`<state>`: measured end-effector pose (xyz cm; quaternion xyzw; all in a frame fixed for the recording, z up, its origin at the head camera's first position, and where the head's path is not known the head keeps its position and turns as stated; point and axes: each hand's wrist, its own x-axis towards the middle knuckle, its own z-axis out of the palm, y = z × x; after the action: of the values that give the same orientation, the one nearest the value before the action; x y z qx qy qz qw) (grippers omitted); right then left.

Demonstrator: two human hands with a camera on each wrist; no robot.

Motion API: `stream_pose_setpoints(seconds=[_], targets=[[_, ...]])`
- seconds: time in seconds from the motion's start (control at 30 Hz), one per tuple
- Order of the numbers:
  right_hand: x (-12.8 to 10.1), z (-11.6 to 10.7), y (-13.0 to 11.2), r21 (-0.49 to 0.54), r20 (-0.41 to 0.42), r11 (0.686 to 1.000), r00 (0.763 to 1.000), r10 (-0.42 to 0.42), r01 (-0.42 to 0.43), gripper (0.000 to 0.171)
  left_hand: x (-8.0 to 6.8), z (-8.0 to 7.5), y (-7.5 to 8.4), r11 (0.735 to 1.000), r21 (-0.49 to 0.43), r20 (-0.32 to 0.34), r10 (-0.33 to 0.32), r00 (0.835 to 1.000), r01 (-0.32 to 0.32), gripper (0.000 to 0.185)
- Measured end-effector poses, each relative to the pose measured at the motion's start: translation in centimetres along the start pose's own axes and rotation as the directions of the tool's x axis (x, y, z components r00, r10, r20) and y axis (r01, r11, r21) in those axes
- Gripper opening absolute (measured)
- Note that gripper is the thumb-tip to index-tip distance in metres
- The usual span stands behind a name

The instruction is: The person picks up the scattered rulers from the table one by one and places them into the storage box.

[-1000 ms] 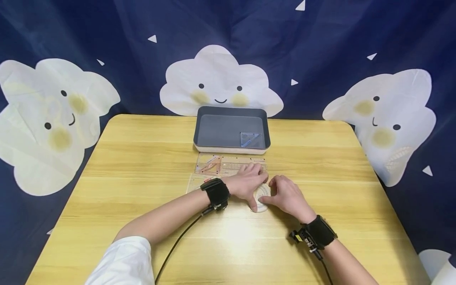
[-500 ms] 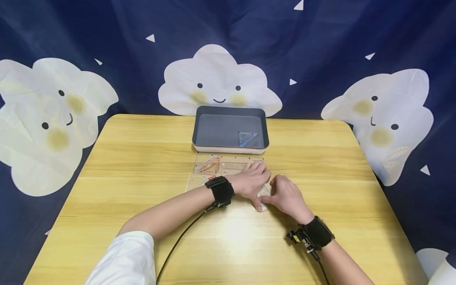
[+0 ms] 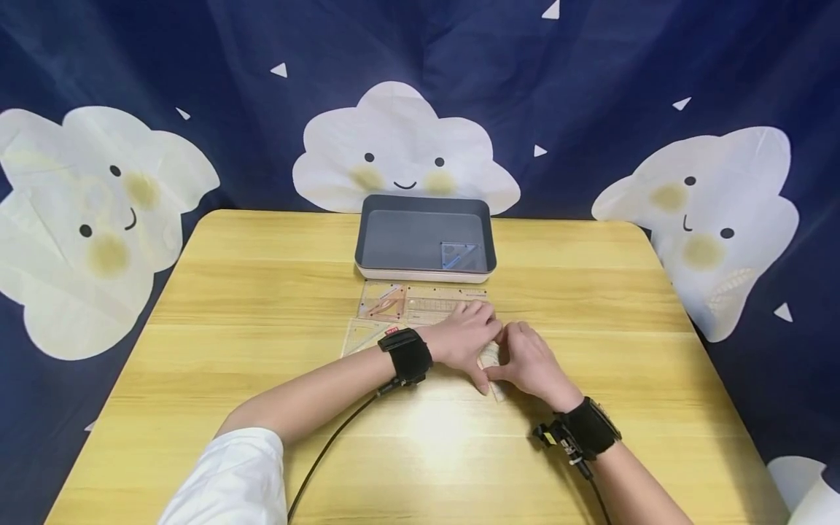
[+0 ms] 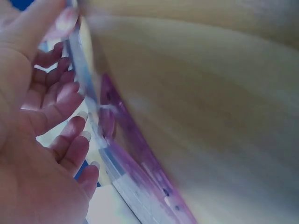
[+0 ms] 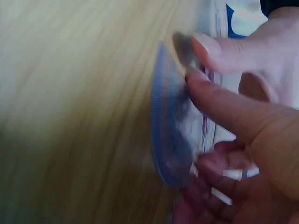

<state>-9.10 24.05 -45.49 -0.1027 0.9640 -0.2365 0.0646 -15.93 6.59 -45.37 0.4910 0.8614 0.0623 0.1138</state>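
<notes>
A clear protractor (image 3: 491, 357) with a rounded, finely marked edge is held tilted between both hands above the table. My left hand (image 3: 459, 343) grips it from the left, thumb at its near end, fingers at its far end. From the other side my right hand (image 3: 533, 364) holds it with curled fingers and thumb. The right wrist view shows the protractor (image 5: 163, 126) bluish and blurred. Left of the hands lie an orange-pink set square (image 3: 386, 302), a clear ruler (image 3: 453, 293) and a clear set square (image 3: 361, 335), partly covered by my left forearm and wrist.
A grey tray (image 3: 400, 233) stands at the table's back, with a blue set square (image 3: 461, 255) inside at its front right. Black cables (image 3: 328, 445) run from both wrist cameras. A blue curtain with clouds hangs behind the wooden table (image 3: 590, 292).
The protractor has turned from nearly face-up to a steeper tilt, showing narrower to the head camera. My left hand has moved slightly right, closer to the right hand.
</notes>
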Motion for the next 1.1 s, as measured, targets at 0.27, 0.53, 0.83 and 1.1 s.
stream_pose_setpoints(seconds=[0.27, 0.53, 0.83, 1.1], targets=[[-1.1, -0.9, 0.8, 0.012, 0.044, 0.998, 0.997, -0.056, 0.056, 0.066, -0.1, 0.0, -0.2, 0.999, -0.037, 0.017, -0.015, 1.0, 0.016, 0.069], [-2.6, -1.9, -0.1, -0.073, 0.091, 0.997, 0.996, -0.002, 0.009, 0.053, 0.3, 0.1, 0.3, 0.994, -0.1, 0.003, 0.048, 0.999, -0.047, 0.073], [-2.0, -1.5, 0.2, -0.004, 0.182, 0.999, 0.983, 0.037, -0.036, 0.056, 0.6, 0.5, 0.8, 0.984, -0.175, 0.033, 0.054, 0.998, -0.047, 0.053], [-2.0, -1.6, 0.7, 0.147, 0.206, 0.989, 0.978, -0.015, -0.016, 0.059, 0.4, 0.6, 0.3, 0.914, -0.396, 0.039, 0.114, 0.993, -0.09, 0.052]])
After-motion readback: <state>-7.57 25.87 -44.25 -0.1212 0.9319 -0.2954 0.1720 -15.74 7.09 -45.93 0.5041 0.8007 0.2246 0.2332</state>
